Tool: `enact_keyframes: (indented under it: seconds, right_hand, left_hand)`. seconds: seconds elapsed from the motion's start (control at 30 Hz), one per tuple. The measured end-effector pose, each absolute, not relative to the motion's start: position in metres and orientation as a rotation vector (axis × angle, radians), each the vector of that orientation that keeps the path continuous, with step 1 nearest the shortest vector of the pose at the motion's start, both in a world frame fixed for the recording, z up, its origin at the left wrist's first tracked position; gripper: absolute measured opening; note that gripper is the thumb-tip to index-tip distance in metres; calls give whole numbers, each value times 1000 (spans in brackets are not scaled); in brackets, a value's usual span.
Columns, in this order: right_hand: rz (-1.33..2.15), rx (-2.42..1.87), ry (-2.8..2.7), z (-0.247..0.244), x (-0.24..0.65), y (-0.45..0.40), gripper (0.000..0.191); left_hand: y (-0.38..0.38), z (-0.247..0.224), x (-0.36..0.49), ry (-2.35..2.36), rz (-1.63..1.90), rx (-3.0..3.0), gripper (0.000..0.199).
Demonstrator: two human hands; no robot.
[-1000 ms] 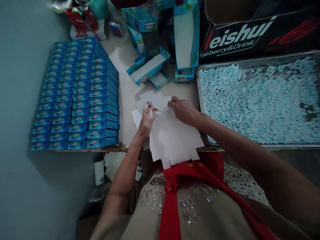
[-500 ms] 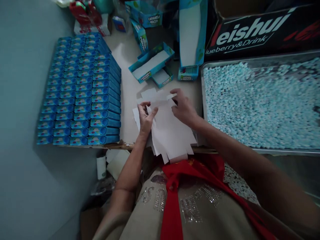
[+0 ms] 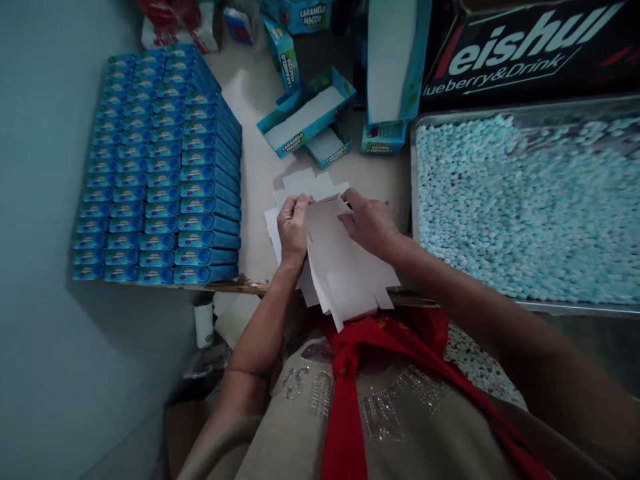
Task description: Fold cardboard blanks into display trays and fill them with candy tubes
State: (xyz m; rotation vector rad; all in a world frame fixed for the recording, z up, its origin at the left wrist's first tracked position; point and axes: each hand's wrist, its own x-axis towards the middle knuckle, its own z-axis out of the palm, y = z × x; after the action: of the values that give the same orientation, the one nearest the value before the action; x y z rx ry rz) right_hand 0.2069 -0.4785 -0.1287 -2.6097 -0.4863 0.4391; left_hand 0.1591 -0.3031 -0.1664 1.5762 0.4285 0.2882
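Observation:
Between my hands is a flat white box blank (image 3: 345, 260), its notched flaps hanging over the table's front edge by my apron. My left hand (image 3: 294, 227) pinches its upper left corner, thumb and fingers closed. At the upper right corner my right hand (image 3: 367, 220) grips the far edge with bent fingers. A narrow strip along that far edge is folded up. Beneath lie more white box blanks (image 3: 300, 181), their notched edges sticking out to the left and behind.
To the left stand stacked blue boxes (image 3: 210, 187). Behind are open blue trays marked Caramelo Macizo (image 3: 310, 119) and a long one (image 3: 393, 60). At right, a metal tray (image 3: 415, 193) holds pale blue candies, with a black carton (image 3: 530, 53) behind it.
My left hand has moved up to the blank's far left corner. The far flap, raised toward me before, now stands as a thin fold. The whole view has shifted slightly.

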Motion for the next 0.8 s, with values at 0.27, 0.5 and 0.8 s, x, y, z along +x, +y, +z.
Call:
enact_keyframes:
  seconds: [0.27,0.5,0.8]
  right_hand:
    - [432,-2435,-574,-122,221,-481,24]
    - [680,-2283,-503,-121,236,-489,43]
    - [513,-2480,-850,-127,268,-451,23]
  left_hand:
    - [-294,-155,153,463,169,1744,32]
    - [-281,-150,159,384,35,2099,6]
    - [-251,-138,205,-83,-418,2504,19]
